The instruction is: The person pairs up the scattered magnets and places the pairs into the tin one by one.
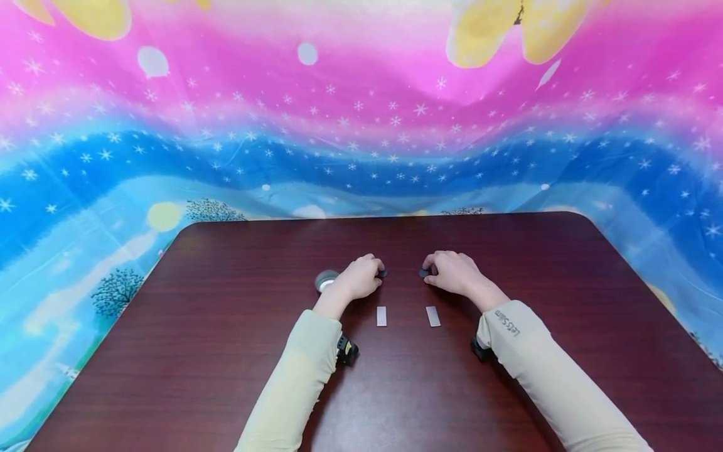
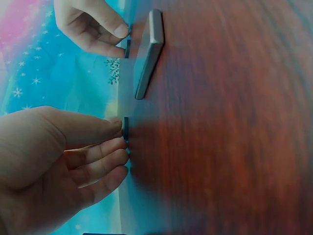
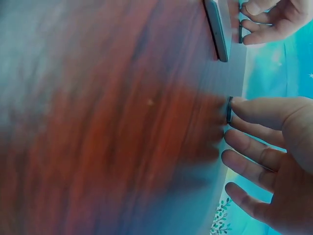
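My left hand (image 1: 358, 277) pinches a small dark round disc (image 1: 383, 274) between thumb and fingertips, close over the table. Across from it, my right hand (image 1: 454, 272) pinches a matching dark disc (image 1: 423, 274) the same way. In the right wrist view that disc (image 3: 229, 109) shows edge-on, at the thumb tip, while the other three fingers spread apart. The left wrist view likewise has the left disc (image 2: 126, 128) edge-on beside the thumb. Nearer me lie two thin silvery rectangular plates, the left plate (image 1: 381, 316) straight and the right plate (image 1: 433, 316) slightly slanted.
Just behind the left wrist sits a round grey object (image 1: 326, 280) with a bright face, partly covered by the hand. The dark reddish wooden table (image 1: 226, 376) runs back to a colourful printed cloth (image 1: 361, 144) along its far and side edges.
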`<state>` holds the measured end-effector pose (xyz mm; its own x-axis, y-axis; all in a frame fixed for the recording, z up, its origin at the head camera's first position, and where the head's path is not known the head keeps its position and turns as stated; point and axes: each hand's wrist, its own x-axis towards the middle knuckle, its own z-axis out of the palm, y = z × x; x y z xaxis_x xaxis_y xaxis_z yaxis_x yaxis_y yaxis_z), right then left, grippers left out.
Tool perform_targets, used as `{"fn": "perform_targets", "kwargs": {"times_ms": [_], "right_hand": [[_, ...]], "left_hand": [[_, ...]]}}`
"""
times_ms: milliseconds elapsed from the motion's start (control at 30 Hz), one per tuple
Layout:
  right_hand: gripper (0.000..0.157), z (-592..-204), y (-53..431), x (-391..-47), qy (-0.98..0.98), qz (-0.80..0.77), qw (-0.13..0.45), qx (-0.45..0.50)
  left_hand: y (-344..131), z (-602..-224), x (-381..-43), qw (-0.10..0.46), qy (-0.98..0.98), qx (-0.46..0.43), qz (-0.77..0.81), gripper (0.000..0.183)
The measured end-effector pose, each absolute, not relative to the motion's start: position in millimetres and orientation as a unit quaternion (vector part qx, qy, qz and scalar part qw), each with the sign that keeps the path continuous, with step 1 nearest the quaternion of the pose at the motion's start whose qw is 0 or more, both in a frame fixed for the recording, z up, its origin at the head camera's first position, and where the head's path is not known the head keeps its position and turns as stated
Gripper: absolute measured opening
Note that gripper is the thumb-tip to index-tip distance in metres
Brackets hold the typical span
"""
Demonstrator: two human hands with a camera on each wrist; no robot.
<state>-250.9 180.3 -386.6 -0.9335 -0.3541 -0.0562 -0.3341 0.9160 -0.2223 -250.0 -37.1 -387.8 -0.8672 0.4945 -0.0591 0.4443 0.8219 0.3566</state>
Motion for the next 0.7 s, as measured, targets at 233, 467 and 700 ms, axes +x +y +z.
{"fn": "perform_targets", "kwargs": {"times_ms": [233, 467, 700], "right_hand": [[0.023, -387.2, 176.2, -250.7, 0.977, -0.109, 0.04, -0.178], [0.019, -387.5, 174.6, -252.1, 0.977, -0.116, 0.039, -0.174], [0.017, -386.4, 169.6, -252.3, 0.978, -0.121, 0.048, -0.163]], "left_hand": [[-33.1, -387.9, -251.2, 0.062, 0.96, 0.221, 0.162, 0.023], [-30.5, -389.9, -255.7, 0.051, 0.963, 0.21, 0.161, 0.019], [-29.0, -392.4, -256.8, 0.058, 0.962, 0.195, 0.184, 0.019]]}}
